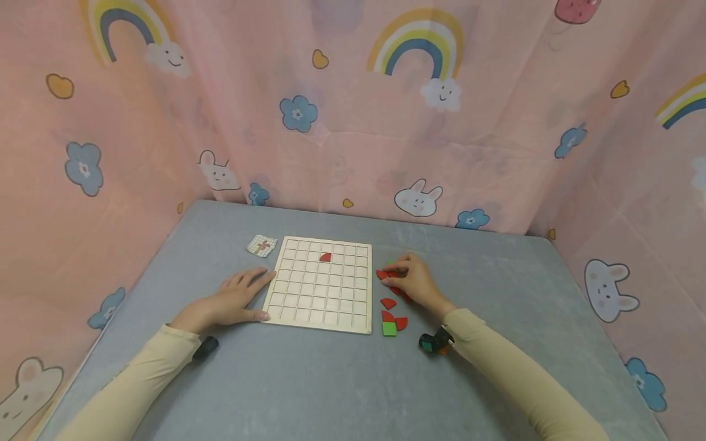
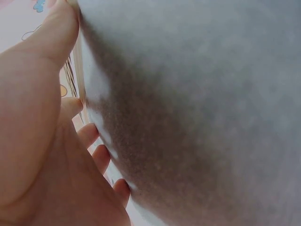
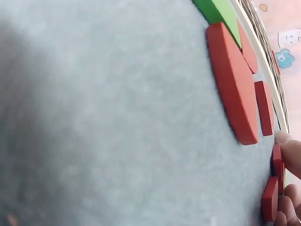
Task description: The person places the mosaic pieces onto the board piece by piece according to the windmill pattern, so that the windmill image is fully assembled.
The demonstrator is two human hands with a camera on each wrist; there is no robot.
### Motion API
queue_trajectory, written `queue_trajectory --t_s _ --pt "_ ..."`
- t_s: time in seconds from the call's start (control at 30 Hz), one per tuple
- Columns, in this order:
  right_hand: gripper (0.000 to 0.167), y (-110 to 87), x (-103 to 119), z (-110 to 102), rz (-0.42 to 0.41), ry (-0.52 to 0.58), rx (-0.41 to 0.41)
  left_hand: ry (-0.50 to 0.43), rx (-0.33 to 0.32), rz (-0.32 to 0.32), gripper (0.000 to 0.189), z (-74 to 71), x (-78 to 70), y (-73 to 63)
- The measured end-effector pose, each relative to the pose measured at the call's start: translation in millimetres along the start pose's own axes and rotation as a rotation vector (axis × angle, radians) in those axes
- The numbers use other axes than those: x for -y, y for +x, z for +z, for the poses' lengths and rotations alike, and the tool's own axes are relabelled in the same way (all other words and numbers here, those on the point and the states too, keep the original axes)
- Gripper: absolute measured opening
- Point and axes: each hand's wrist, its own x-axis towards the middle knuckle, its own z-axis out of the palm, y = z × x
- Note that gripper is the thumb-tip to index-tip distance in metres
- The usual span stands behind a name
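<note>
Grid board (image 1: pixel 316 300) mid-frame in head view, red quarter-circle tile (image 1: pixel 326 257) in an upper cell. Left hand (image 1: pixel 228 303) at board's left edge, fingers spread, gripping nothing. Right hand (image 1: pixel 413 282) right of board, thumb and fingers at loose red tiles (image 1: pixel 388 303); can't tell if one's pinched. Left wrist: thumb, fingertips along board edge, frame left. Right wrist: green tile (image 3: pixel 220 16) top right, fingers lower right.

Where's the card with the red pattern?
In the head view, the card lies on the table, just left of the grid board, beyond the left hand.
</note>
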Motion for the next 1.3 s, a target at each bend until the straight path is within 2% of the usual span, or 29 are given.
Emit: queue_trajectory --t_s 0.7,1.07,1.3 --pt "0.033 2.1 3 1 0.002 0.0 -0.032 0.01 0.002 -0.013 0.092 -0.2 -0.6 1.1" --pt "0.031 10.6 22 7 -0.007 0.033 -0.02 0.012 0.005 -0.013 0.093 -0.3 -0.8 1.8" --pt "0.032 14.1 34 19 0.002 0.04 0.002 0.008 0.002 -0.008 0.093 0.3 -0.1 1.7"
